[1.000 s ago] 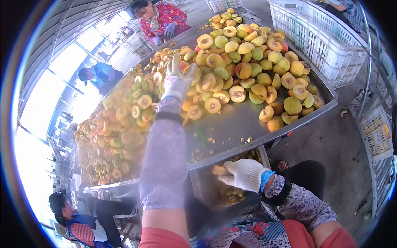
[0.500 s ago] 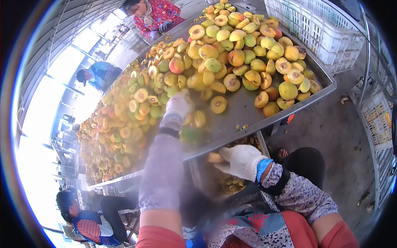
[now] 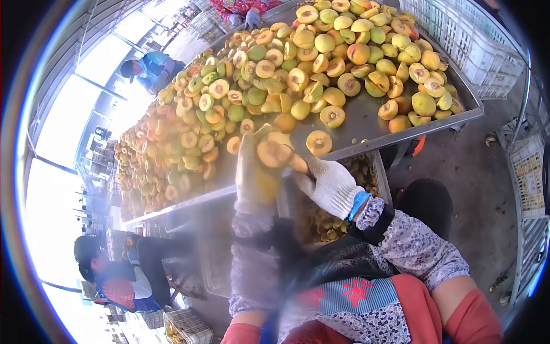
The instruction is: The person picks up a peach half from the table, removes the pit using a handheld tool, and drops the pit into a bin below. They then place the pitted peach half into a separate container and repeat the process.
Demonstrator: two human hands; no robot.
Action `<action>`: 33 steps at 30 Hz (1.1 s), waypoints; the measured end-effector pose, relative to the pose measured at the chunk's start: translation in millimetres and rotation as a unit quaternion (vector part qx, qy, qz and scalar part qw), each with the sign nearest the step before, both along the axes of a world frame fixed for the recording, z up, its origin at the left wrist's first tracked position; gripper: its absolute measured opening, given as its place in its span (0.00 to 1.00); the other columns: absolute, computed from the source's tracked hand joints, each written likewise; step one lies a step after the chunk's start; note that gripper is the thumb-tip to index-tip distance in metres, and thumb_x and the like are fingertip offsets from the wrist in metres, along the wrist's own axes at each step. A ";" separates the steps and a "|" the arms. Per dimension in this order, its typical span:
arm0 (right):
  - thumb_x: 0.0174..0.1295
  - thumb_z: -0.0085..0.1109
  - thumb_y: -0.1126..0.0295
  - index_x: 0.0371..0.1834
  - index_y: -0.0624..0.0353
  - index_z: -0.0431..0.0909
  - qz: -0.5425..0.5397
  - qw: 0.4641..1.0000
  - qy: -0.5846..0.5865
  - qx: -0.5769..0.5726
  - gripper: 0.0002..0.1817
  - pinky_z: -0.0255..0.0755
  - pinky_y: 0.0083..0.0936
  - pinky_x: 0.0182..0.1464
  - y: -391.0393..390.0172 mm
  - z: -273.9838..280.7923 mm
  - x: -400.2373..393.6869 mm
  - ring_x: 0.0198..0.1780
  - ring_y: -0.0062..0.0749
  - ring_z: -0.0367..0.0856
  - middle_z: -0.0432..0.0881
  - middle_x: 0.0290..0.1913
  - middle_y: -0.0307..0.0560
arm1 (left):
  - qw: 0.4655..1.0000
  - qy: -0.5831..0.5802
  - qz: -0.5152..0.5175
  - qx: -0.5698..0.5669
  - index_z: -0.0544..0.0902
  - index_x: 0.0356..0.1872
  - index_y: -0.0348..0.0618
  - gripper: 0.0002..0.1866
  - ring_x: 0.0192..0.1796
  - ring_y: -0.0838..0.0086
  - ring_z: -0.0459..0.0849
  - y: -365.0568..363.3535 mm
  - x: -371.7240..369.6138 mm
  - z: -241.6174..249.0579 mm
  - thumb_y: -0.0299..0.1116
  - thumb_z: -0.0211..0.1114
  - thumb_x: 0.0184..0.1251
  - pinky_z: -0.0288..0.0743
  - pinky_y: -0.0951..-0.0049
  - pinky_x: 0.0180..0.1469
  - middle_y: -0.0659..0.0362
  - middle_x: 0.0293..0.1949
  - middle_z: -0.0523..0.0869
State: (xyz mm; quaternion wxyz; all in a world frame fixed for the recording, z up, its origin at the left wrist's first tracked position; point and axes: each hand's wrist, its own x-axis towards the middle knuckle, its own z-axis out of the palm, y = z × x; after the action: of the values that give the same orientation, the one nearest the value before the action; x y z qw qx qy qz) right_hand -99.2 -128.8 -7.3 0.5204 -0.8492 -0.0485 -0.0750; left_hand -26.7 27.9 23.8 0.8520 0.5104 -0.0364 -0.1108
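Note:
My left hand (image 3: pixel 254 180), in a white glove and hazy in the picture, holds a halved peach (image 3: pixel 274 151) with its cut, yellow face showing. Close beside it is my right hand (image 3: pixel 334 188), in a white knitted glove with a blue band at the wrist. Its fingers are closed on a small tool with an orange-brown handle (image 3: pixel 298 164), which meets the edge of the peach half; the tool's tip is hard to make out. Behind both hands, many peach halves (image 3: pixel 333 116) lie on a metal table (image 3: pixel 366 139), some cut side up.
Below the table edge, a crate (image 3: pixel 382 182) holds pits and scraps. White plastic crates (image 3: pixel 487 57) are stacked at the back right. One person (image 3: pixel 114 275) sits at lower left, another (image 3: pixel 150 70) is farther back, and gloved hands (image 3: pixel 252 19) work at the far edge.
My left hand has come back from the pile toward me, now with a peach half. My right hand has risen slightly to meet it, still holding the small tool. The view has shifted.

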 end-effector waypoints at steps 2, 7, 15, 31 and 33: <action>0.68 0.58 0.56 0.39 0.62 0.78 0.008 1.000 0.002 0.012 0.17 0.74 0.49 0.42 5.8 -0.4 -3.5 0.41 0.63 0.81 0.83 0.34 0.64 | 0.999 0.025 0.014 -0.036 0.75 0.56 0.41 0.22 0.48 0.56 0.85 -7.5 -22.1 7.5 0.50 0.56 0.76 0.83 0.53 0.52 0.50 0.49 0.84; 0.69 0.57 0.56 0.41 0.63 0.78 0.047 0.998 0.024 0.027 0.18 0.73 0.50 0.44 14.4 -8.5 -4.8 0.43 0.65 0.80 0.83 0.35 0.64 | 0.993 0.056 0.057 -0.084 0.75 0.52 0.45 0.18 0.47 0.58 0.86 -11.7 -35.9 3.0 0.49 0.57 0.77 0.83 0.56 0.51 0.47 0.47 0.85; 0.70 0.58 0.56 0.43 0.63 0.78 0.026 0.996 0.083 0.009 0.18 0.74 0.49 0.44 16.5 -6.2 -10.3 0.42 0.63 0.82 0.84 0.35 0.63 | 0.951 -0.162 0.179 0.192 0.74 0.50 0.43 0.16 0.48 0.61 0.86 -26.5 -38.4 -21.8 0.46 0.55 0.79 0.83 0.60 0.51 0.49 0.46 0.84; 0.76 0.51 0.51 0.45 0.65 0.82 0.160 0.941 0.175 0.243 0.24 0.75 0.33 0.40 14.9 -13.4 -20.4 0.35 0.35 0.83 0.85 0.31 0.49 | 0.999 -0.017 -0.020 0.042 0.73 0.58 0.37 0.21 0.54 0.59 0.82 8.4 -36.4 -2.6 0.46 0.51 0.80 0.82 0.56 0.56 0.48 0.55 0.79; 0.75 0.52 0.54 0.48 0.65 0.82 0.141 0.979 0.131 0.070 0.22 0.76 0.38 0.46 16.9 -24.2 -16.0 0.41 0.49 0.86 0.86 0.36 0.56 | 0.998 0.008 -0.029 0.056 0.74 0.60 0.36 0.25 0.48 0.61 0.85 9.5 -33.4 1.9 0.49 0.55 0.77 0.85 0.57 0.49 0.50 0.49 0.82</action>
State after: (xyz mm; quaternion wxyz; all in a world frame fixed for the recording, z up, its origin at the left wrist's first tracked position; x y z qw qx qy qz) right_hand -115.2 -111.9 -31.5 0.5857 -0.7979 -0.0936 0.1078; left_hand -60.1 37.4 25.7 0.8187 0.5554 -0.0382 -0.1408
